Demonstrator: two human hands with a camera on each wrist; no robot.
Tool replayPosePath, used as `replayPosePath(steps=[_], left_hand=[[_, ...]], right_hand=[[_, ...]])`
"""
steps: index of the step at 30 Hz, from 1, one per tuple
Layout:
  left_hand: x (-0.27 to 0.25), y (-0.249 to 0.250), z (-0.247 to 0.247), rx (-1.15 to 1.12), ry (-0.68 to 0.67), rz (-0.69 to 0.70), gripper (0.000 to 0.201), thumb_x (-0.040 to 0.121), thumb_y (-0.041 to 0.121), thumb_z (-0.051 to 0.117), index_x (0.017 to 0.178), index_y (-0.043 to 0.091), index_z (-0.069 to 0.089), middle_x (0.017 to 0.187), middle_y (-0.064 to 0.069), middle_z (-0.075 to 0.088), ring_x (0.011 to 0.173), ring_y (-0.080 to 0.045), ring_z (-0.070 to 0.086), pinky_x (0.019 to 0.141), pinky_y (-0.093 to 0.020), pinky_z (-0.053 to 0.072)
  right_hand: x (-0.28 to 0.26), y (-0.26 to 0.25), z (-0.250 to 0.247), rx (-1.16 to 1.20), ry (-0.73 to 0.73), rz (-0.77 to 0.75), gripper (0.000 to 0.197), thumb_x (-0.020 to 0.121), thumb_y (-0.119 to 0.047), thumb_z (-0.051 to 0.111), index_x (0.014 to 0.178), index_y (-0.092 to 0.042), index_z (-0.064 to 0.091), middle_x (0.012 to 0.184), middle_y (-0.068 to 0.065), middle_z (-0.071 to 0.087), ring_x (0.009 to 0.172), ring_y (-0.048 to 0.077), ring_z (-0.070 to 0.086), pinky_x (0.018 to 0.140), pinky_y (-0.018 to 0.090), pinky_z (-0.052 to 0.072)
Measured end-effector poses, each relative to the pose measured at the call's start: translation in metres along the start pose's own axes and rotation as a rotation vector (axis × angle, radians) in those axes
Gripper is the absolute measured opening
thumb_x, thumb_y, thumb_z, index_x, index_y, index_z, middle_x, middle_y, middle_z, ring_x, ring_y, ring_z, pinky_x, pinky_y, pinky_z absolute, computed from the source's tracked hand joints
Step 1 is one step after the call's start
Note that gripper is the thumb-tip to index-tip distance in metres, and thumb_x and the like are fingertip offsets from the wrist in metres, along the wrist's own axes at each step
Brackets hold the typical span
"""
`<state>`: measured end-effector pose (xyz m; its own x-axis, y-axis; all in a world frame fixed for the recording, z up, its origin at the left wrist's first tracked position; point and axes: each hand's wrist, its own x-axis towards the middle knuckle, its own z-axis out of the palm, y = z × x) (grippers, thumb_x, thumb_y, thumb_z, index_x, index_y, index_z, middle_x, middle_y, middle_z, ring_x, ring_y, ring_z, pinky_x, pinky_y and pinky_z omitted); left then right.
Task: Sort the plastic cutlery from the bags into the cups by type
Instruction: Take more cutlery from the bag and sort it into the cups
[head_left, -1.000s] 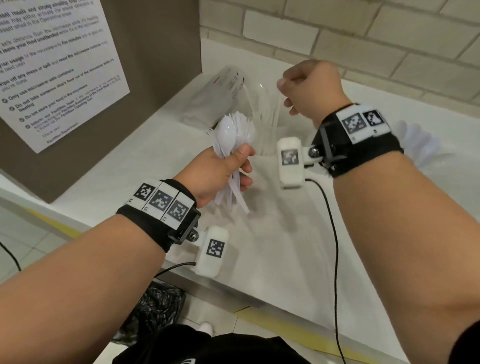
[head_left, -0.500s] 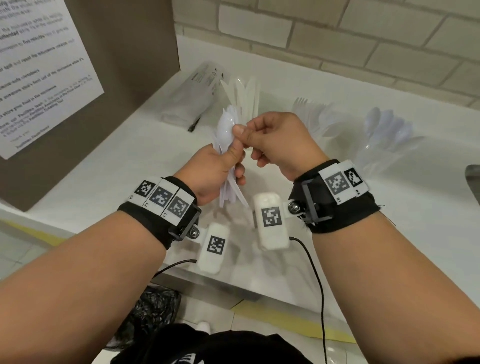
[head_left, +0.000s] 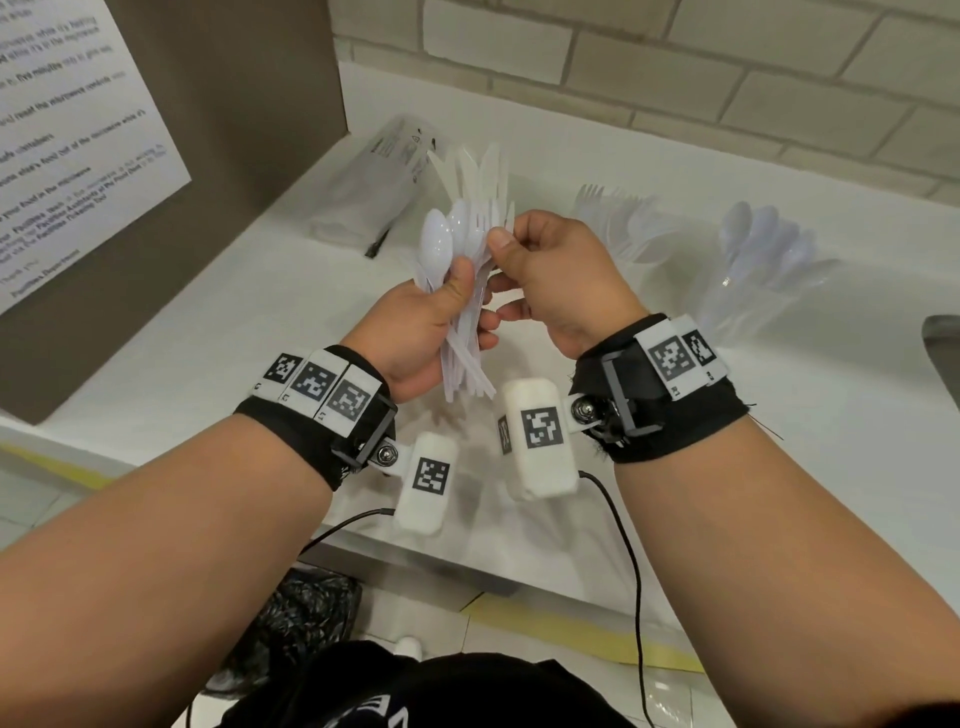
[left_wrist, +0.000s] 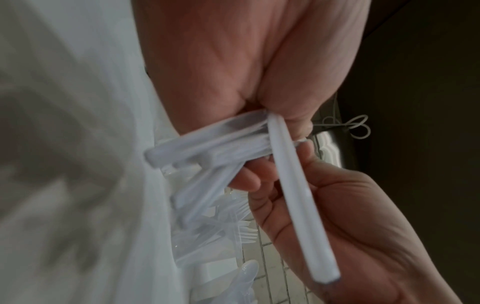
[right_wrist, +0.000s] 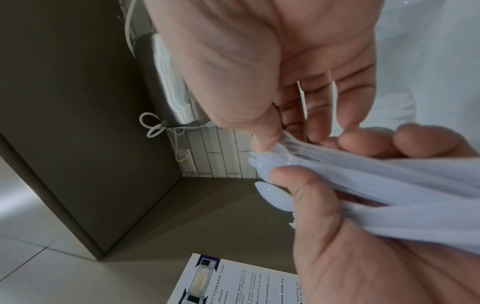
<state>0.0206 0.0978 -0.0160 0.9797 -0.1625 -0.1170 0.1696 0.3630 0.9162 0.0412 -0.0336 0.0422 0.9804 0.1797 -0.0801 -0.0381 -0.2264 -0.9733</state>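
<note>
My left hand grips a bundle of white plastic cutlery above the white counter, spoon bowls up and handles fanning out below the fist. My right hand pinches a piece at the top of that bundle between thumb and fingers. Behind the hands stands a clear cup of knives. A cup of forks stands further right, and a cup of spoons at the far right. An opened cutlery bag lies at the back left.
A brown cabinet side with a printed microwave notice rises on the left. A tiled wall runs behind the white counter. A dark metal object shows at the right edge. Cables hang from both wrists.
My right hand came back from the knife cup to the bundle and now pinches a piece at its top. The left hand kept its grip on the bundle.
</note>
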Motion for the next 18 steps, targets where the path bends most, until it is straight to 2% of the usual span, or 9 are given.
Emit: replayPosePath(steps=[2, 4, 7, 10, 12, 14, 15, 17, 18], left_hand=[[0.001, 0.0, 0.0, -0.041, -0.002, -0.002, 0.037, 0.1, 0.034, 0.043, 0.117, 0.004, 0.057, 0.082, -0.003, 0.059, 0.066, -0.012, 0.059, 0.064, -0.027, 0.052], [0.001, 0.002, 0.002, -0.061, 0.013, 0.0, 0.03, 0.101, 0.03, 0.043, 0.115, 0.01, 0.06, 0.083, -0.001, 0.063, 0.066, -0.013, 0.061, 0.062, -0.026, 0.051], [0.002, 0.004, 0.004, -0.029, 0.054, 0.002, 0.025, 0.102, 0.026, 0.043, 0.11, 0.012, 0.062, 0.083, -0.003, 0.067, 0.068, -0.016, 0.067, 0.064, -0.028, 0.056], [0.003, 0.005, 0.008, 0.085, 0.094, -0.015, 0.024, 0.102, 0.027, 0.044, 0.103, 0.011, 0.062, 0.073, -0.002, 0.057, 0.055, -0.014, 0.058, 0.058, -0.031, 0.055], [0.006, 0.004, 0.009, 0.208, 0.186, -0.02, 0.024, 0.099, 0.029, 0.05, 0.106, 0.007, 0.059, 0.067, -0.001, 0.048, 0.047, -0.012, 0.045, 0.05, -0.027, 0.048], [0.01, 0.004, 0.009, 0.358, 0.257, 0.015, 0.021, 0.095, 0.032, 0.056, 0.101, 0.011, 0.055, 0.07, -0.001, 0.047, 0.049, -0.013, 0.041, 0.048, -0.027, 0.043], [0.014, 0.003, 0.008, 0.439, 0.285, 0.042, 0.022, 0.092, 0.035, 0.059, 0.098, 0.015, 0.053, 0.076, -0.001, 0.051, 0.053, -0.014, 0.044, 0.05, -0.028, 0.043], [0.018, 0.003, 0.006, 0.581, 0.317, 0.076, 0.035, 0.082, 0.046, 0.065, 0.104, 0.021, 0.054, 0.096, 0.001, 0.062, 0.067, -0.016, 0.054, 0.057, -0.031, 0.046], [0.017, 0.005, 0.006, 0.637, 0.295, 0.086, 0.049, 0.074, 0.052, 0.066, 0.112, 0.024, 0.054, 0.103, 0.003, 0.065, 0.075, -0.015, 0.06, 0.061, -0.032, 0.049]], right_hand=[[0.001, 0.0, -0.001, 0.054, 0.014, 0.008, 0.017, 0.1, -0.019, 0.047, 0.086, -0.01, 0.051, 0.091, 0.012, 0.064, 0.075, 0.021, 0.062, 0.063, 0.035, 0.05], [0.002, 0.0, -0.001, 0.147, 0.052, 0.015, 0.016, 0.102, -0.02, 0.041, 0.09, -0.012, 0.049, 0.096, 0.013, 0.068, 0.08, 0.024, 0.066, 0.067, 0.036, 0.05], [0.003, -0.002, -0.003, 0.337, 0.128, -0.017, 0.017, 0.105, -0.02, 0.031, 0.1, -0.01, 0.044, 0.085, 0.01, 0.067, 0.073, 0.026, 0.069, 0.073, 0.042, 0.054], [0.003, -0.007, -0.007, 0.438, 0.213, -0.068, 0.018, 0.105, -0.022, 0.026, 0.097, -0.015, 0.04, 0.073, 0.006, 0.051, 0.054, 0.021, 0.06, 0.063, 0.039, 0.057], [0.002, -0.01, -0.008, 0.367, 0.231, -0.08, 0.019, 0.105, -0.025, 0.026, 0.093, -0.019, 0.039, 0.072, 0.005, 0.046, 0.043, 0.015, 0.042, 0.047, 0.028, 0.048], [0.0, -0.01, -0.007, 0.27, 0.18, -0.062, 0.02, 0.104, -0.03, 0.029, 0.091, -0.019, 0.039, 0.072, 0.004, 0.045, 0.042, 0.012, 0.032, 0.042, 0.022, 0.031], [-0.001, -0.009, -0.005, 0.229, 0.13, -0.052, 0.021, 0.103, -0.034, 0.033, 0.091, -0.019, 0.041, 0.07, 0.003, 0.045, 0.041, 0.01, 0.031, 0.042, 0.021, 0.028], [-0.008, -0.007, -0.001, 0.142, 0.038, -0.068, 0.02, 0.098, -0.035, 0.051, 0.089, -0.017, 0.05, 0.065, -0.002, 0.049, 0.037, 0.005, 0.035, 0.041, 0.021, 0.028], [-0.01, -0.005, 0.001, 0.109, 0.008, -0.092, 0.017, 0.093, -0.029, 0.061, 0.085, -0.015, 0.054, 0.062, -0.004, 0.051, 0.036, 0.001, 0.039, 0.039, 0.019, 0.03]])
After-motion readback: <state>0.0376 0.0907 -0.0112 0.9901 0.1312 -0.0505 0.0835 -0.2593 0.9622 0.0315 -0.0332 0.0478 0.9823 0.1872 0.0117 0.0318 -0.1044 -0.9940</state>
